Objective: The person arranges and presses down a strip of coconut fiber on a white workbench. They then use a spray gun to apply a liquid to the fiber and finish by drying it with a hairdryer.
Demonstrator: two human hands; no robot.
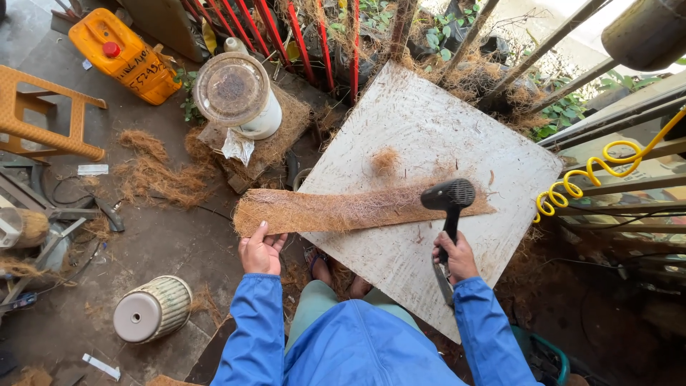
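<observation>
Coir strip [343,209], one long brown fibrous band, lies across the white square board [429,129] in front of me, running from the board's left edge, which it overhangs, toward the right. My left hand [261,250] pinches the strip's left end, thumb on top and fingers curled under it. My right hand [455,259] is wrapped tight around the handle of one black hair dryer [448,200], whose nozzle sits over the right end of the strip. One small loose tuft of fibre [386,161] rests on the board just beyond the strip.

Both my sleeves are blue, and my feet show near the board's near edge. To the far left stand one orange jerrycan [125,53] with a red cap and one orange plastic stool [39,118]. One white round container with a clear lid [238,96] sits on a coir mat [275,143], far and left of the board. One ribbed cream cylinder [153,309] lies on its side on the concrete floor, near left. Loose fibre piles [161,175] are scattered between these. One coiled yellow hose [593,175] hangs at the right. Red bars [300,36] stand behind the board.
</observation>
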